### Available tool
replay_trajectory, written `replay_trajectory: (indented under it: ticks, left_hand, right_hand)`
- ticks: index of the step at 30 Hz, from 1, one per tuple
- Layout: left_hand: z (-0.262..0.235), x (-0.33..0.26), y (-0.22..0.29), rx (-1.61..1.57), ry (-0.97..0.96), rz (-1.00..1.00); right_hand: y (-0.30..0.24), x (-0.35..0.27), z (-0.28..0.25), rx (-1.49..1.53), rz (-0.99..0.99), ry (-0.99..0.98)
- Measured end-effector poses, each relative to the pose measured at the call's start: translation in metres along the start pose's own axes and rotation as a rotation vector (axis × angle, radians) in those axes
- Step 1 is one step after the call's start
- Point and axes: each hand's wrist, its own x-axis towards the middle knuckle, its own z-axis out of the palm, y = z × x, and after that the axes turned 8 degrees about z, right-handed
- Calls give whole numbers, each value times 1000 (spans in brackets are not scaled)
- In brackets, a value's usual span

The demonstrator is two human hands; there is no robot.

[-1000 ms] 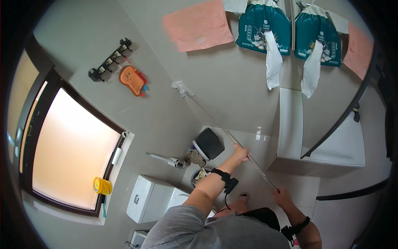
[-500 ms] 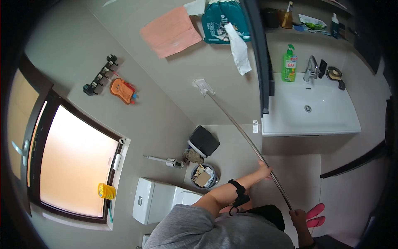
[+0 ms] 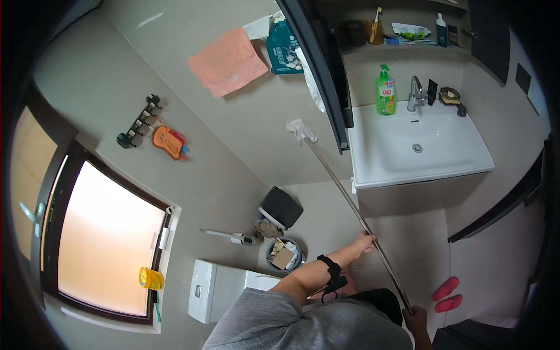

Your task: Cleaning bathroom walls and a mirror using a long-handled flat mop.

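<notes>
A: What packages are showing?

B: Far above the fingers, a teal pack [image 3: 284, 46] of tissues is hanging high on the wall, with white sheets spilling out of it. A pink cloth [image 3: 228, 62] is hanging just beside it. Up and to the right of the fingers, a green pump bottle [image 3: 385, 92] with a red and white label is standing on the sink [image 3: 466, 153] rim beside the tap [image 3: 415, 93].

A: And what are the hands doing?

B: The left hand [image 3: 366, 242] is wrapping its fingers around the middle of a long metal pole [image 3: 344, 195]. The right hand [image 3: 416, 319] is gripping the pole's lower end, close to the bottom edge of the view.

A: How is the pole looking?

B: It is thin and silvery, slanting up and away from both hands. Its white head [image 3: 298, 129] is pressing against the beige wall, just left of the dark mirror frame [image 3: 318, 70].

A: Anything near the hands?

B: A black bin [image 3: 281, 206] and a round waste basket [image 3: 284, 255] are sitting to the left of the left hand. Pink slippers [image 3: 447, 294] are lying just right of the right hand.
</notes>
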Motion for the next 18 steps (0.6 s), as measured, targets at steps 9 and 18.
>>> replay_trajectory:
  ticks: [9,18]
  left_hand:
    - [-12,-20,-7,-205,43,-53]
    - [-4,-29,-10,-22,16,-38]
  right_hand:
    - [39,-12,20,69,32,-164]
    - [72,-19,46,166,94,-128]
